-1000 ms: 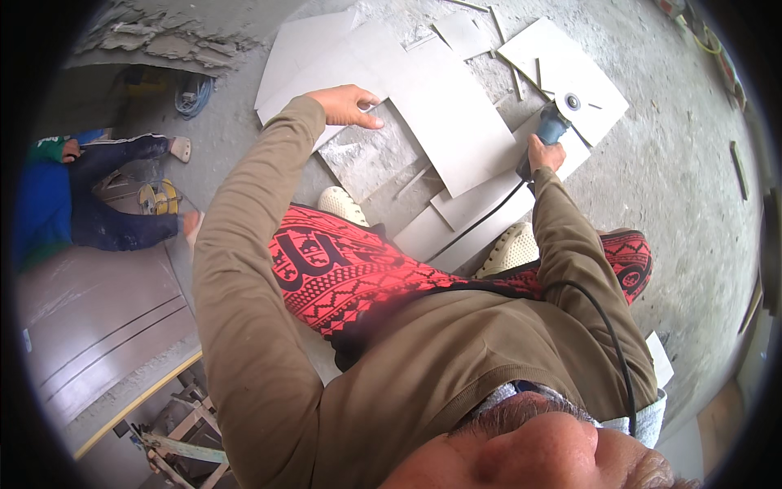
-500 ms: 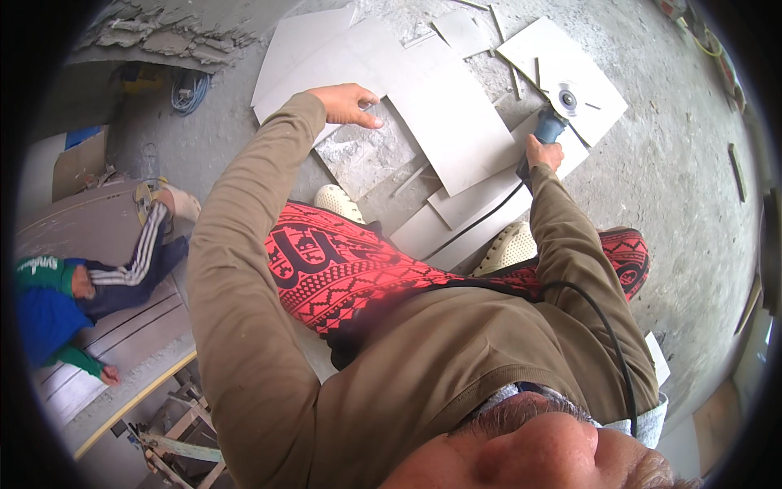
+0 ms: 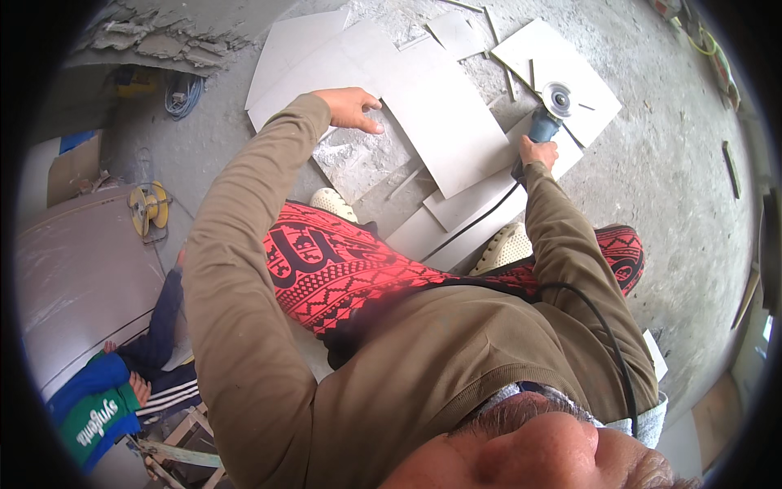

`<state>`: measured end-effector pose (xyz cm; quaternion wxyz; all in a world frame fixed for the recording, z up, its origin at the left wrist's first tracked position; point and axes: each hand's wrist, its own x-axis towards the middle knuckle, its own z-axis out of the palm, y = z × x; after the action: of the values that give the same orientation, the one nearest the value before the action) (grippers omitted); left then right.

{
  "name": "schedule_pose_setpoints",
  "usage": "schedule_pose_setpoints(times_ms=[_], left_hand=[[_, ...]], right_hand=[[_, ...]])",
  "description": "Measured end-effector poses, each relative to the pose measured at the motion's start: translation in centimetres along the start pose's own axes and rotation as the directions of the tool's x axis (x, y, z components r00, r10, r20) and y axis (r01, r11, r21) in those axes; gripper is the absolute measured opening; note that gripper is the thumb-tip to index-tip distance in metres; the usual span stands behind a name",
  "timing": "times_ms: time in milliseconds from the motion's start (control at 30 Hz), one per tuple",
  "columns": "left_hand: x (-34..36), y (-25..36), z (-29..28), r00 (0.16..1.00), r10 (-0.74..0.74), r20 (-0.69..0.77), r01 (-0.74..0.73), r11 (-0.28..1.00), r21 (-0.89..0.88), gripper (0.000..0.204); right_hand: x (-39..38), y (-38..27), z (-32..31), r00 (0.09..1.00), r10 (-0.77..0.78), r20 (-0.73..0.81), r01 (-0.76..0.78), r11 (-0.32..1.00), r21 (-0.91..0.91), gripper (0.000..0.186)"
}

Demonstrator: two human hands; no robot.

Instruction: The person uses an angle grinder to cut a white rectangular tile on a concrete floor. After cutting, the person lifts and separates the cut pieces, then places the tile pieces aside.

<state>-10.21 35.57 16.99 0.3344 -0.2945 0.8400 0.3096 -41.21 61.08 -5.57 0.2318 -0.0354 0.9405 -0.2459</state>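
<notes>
My right hand [image 3: 538, 151] grips a blue angle grinder [image 3: 544, 124], its disc [image 3: 559, 99] over a square white tile [image 3: 599, 98] marked by dark slots or lines. A black cord runs back from the tool past my arm. My left hand [image 3: 350, 111], thumb and fingers apart, is at the edge of overlapping white tiles [image 3: 444, 114], beside a dusty gap with rubble; whether it touches them I cannot tell. Narrow offcuts and broken pieces [image 3: 456, 37] lie at the back. My feet in cream clogs [image 3: 332, 204] are at the tiles' near side.
At the left, a co-worker [image 3: 98, 416] in blue and green is low beside a brown panel [image 3: 81, 269]. A yellow cable reel [image 3: 149, 208], coiled blue cable [image 3: 183, 94] and wooden frame [image 3: 183, 448] are also there. Crumbled concrete [image 3: 155, 41] borders the upper left; a strip [image 3: 730, 169] lies right.
The co-worker at the left has moved down toward the lower left, uncovering the yellow reel. My right hand and the grinder have shifted slightly left; my left hand stays nearly in place.
</notes>
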Motion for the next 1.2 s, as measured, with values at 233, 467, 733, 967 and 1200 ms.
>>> schedule_pose_setpoints(times_ms=[233, 467, 733, 967, 1200], left_hand=[[-0.5, 0.8, 0.1, 1.000, -0.026, 0.011, 0.026, 0.999, -0.022, 0.086], [0.0, 1.1, 0.8, 0.999, -0.003, 0.044, 0.003, 1.000, -0.008, 0.085], [-0.6, 2.6, 0.6, 0.995, -0.034, 0.095, 0.039, 0.998, -0.051, 0.082], [0.1, -0.1, 3.7, 0.974, -0.074, 0.216, 0.090, 0.994, -0.063, 0.084], [1.9, -3.2, 10.0, 0.888, -0.141, 0.439, 0.234, 0.958, -0.165, 0.090]], right_hand=[[-3.0, -2.5, -1.3, 0.982, 0.001, -0.191, -0.021, 0.994, -0.107, 0.088], [-2.2, -4.4, -2.0, 0.769, -0.495, -0.404, 0.542, 0.841, 0.001, 0.048], [-4.2, -4.1, 3.5, 0.853, -0.385, 0.351, 0.492, 0.817, -0.299, 0.070], [-3.9, -4.9, 4.6, 0.907, -0.263, 0.330, 0.371, 0.869, -0.327, 0.078], [-0.8, -5.1, 6.7, 0.937, -0.146, 0.319, 0.260, 0.898, -0.354, 0.079]])
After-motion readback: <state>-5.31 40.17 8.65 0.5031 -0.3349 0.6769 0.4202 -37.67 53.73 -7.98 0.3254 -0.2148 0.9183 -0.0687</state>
